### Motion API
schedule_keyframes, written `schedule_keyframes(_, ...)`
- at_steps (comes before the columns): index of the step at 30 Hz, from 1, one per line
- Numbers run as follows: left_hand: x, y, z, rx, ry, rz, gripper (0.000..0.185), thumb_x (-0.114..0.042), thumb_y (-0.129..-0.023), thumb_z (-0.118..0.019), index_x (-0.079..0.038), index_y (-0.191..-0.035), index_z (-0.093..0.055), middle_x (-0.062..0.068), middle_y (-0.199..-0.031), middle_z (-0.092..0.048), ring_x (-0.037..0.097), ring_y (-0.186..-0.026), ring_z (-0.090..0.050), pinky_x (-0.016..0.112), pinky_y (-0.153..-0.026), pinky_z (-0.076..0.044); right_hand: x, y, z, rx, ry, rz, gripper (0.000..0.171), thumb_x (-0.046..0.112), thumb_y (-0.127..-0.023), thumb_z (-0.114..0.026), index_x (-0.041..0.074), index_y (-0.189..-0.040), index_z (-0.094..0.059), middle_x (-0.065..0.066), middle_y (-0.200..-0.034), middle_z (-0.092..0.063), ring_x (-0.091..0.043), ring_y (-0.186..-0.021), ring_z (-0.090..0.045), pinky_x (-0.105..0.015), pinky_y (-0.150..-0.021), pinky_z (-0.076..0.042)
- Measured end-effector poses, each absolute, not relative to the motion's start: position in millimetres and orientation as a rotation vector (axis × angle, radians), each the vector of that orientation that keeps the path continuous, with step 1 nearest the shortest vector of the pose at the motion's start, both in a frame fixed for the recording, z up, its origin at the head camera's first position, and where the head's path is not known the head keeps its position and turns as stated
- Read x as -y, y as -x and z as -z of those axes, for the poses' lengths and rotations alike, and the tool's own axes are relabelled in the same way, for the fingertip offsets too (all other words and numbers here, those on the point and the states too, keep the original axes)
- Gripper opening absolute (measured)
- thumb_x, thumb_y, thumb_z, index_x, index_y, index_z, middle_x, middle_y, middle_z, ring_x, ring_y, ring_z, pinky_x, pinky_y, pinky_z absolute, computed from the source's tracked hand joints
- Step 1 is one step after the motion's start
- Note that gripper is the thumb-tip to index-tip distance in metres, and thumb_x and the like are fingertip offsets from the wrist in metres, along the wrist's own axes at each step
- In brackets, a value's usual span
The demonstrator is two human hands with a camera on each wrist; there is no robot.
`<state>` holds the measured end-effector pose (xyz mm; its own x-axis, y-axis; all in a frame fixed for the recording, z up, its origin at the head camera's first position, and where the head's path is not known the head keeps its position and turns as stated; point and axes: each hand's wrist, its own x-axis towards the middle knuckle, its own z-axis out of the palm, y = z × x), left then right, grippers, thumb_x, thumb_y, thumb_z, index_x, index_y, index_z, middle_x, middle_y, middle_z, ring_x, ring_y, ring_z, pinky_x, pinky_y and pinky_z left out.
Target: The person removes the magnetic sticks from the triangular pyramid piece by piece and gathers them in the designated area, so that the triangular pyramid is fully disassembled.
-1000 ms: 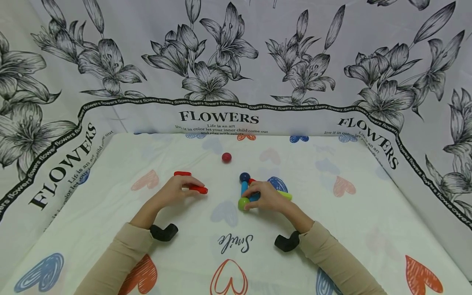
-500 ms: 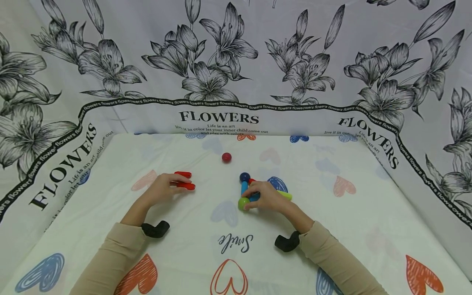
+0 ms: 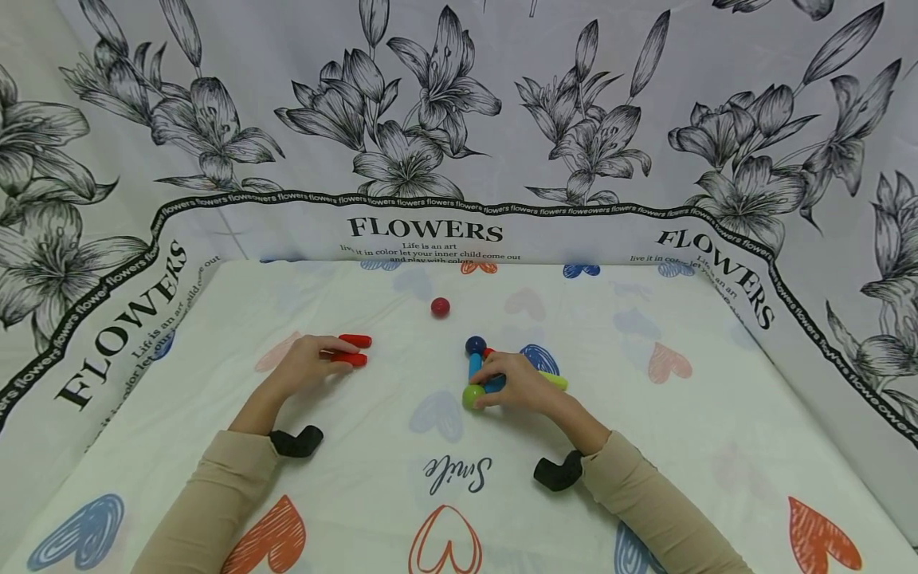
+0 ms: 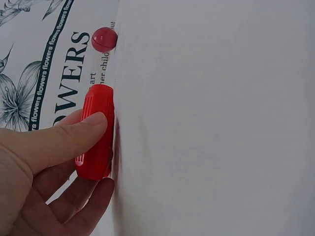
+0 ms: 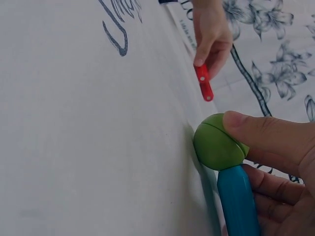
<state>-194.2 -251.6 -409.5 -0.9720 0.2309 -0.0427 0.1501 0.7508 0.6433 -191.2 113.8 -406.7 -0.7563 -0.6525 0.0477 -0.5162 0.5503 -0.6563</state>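
Observation:
My left hand (image 3: pixel 304 367) pinches a red rod (image 4: pixel 100 130) between thumb and fingers, low over the cloth. A second red rod (image 3: pixel 358 340) lies right beside it on the far side, partly behind my fingers. My right hand (image 3: pixel 519 381) holds a green ball (image 5: pixel 220 142), thumb on top. A blue rod (image 5: pixel 238 201) meets that ball. Another light-blue rod (image 3: pixel 476 368) runs from the green ball to a dark blue ball (image 3: pixel 476 345). Part of a red rod (image 3: pixel 489 351) and a yellow-green rod (image 3: pixel 555 380) show past my right hand, which hides their joins.
A loose red ball (image 3: pixel 441 307) sits toward the back of the table, between the two hands. The tabletop has a white cloth (image 3: pixel 402 510) printed with hearts. A flower-printed curtain (image 3: pixel 502 167) stands behind and along both sides.
My left hand has moved left and slightly back with its red rod, bringing it beside the other red rod. My right hand and the ball-and-rod piece have stayed in place.

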Motion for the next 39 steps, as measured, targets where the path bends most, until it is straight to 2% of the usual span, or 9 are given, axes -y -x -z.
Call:
schedule_keyframes(8,253,197,411,-2.847,-0.262,-1.020,0.026,-0.009,-0.087,-0.069,-0.005,-0.113,-0.071,0.028,-0.128,-0.060,0.038,-0.110,-0.059,0.028,-0.082,-0.050,-114,192,407,-2.588,1.032,0.999,0.031,0.024,-0.077,-0.081,0.008,-0.104,-0.075,-0.007,-0.097,-0.070,-0.015,-0.088,-0.057,-0.020,-0.079,-0.051)
schedule_keyframes(23,253,198,410,-2.885,-0.288,-0.997,0.025,-0.007,-0.087,-0.068,-0.004,-0.111,-0.071,0.027,-0.125,-0.063,0.039,-0.110,-0.059,0.029,-0.081,-0.050,-114,192,409,-2.580,0.988,0.996,0.032,0.024,-0.078,-0.080,0.009,-0.105,-0.075,-0.006,-0.099,-0.070,-0.014,-0.090,-0.057,-0.017,-0.081,-0.050)
schedule_keyframes(31,252,194,406,-2.914,-0.288,-0.997,0.024,-0.011,-0.087,-0.069,-0.004,-0.110,-0.072,0.027,-0.126,-0.063,0.042,-0.117,-0.056,0.051,-0.095,-0.051,-115,191,408,-2.586,1.003,0.965,0.031,0.023,-0.078,-0.080,0.009,-0.106,-0.075,-0.006,-0.099,-0.070,-0.012,-0.089,-0.056,-0.017,-0.081,-0.049)
schedule_keyframes(35,251,193,405,-2.939,-0.312,-0.987,0.024,-0.011,-0.087,-0.069,-0.004,-0.110,-0.072,0.025,-0.124,-0.064,0.043,-0.117,-0.057,0.053,-0.097,-0.050,-115,191,408,-2.587,1.028,0.938,0.031,0.025,-0.079,-0.079,0.010,-0.106,-0.075,-0.005,-0.099,-0.070,-0.012,-0.090,-0.056,-0.016,-0.081,-0.048)
schedule_keyframes(39,244,191,402,-2.964,-0.366,-1.006,0.024,-0.011,-0.086,-0.070,-0.005,-0.109,-0.072,0.023,-0.119,-0.068,0.040,-0.111,-0.060,0.051,-0.093,-0.051,-115,190,408,-2.566,1.057,0.937,0.030,0.026,-0.079,-0.079,0.012,-0.105,-0.075,-0.004,-0.101,-0.070,-0.012,-0.092,-0.056,-0.018,-0.083,-0.048)
